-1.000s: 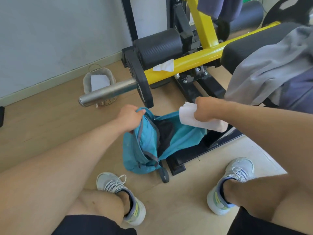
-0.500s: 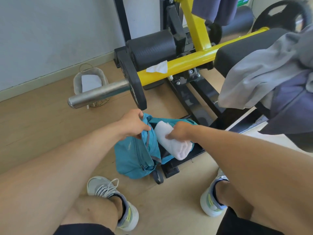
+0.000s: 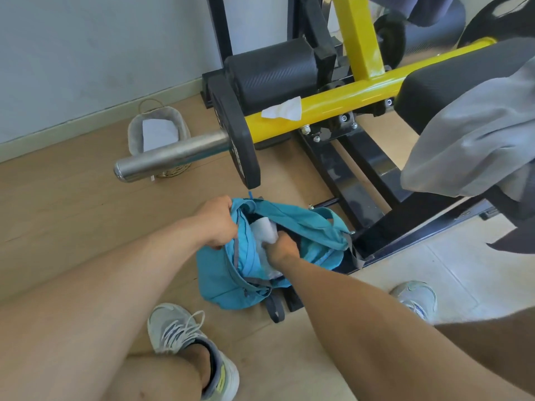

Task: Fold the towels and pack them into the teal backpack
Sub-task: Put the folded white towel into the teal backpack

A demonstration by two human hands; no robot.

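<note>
Down on the floor, the teal backpack (image 3: 228, 273) gapes; the left hand (image 3: 217, 224) grips its rim while the right hand (image 3: 282, 246), fingers curled, pushes a white towel (image 3: 263, 230) inside. More cloths, maybe towels, wait on the bench (image 3: 451, 82). A steel bar (image 3: 170, 157) juts close overhead.

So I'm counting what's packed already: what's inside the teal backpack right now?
A folded white towel sits in the teal backpack, pushed in by the right hand. The left hand holds the opening. Anything deeper is hidden by fabric and shadow.
</note>
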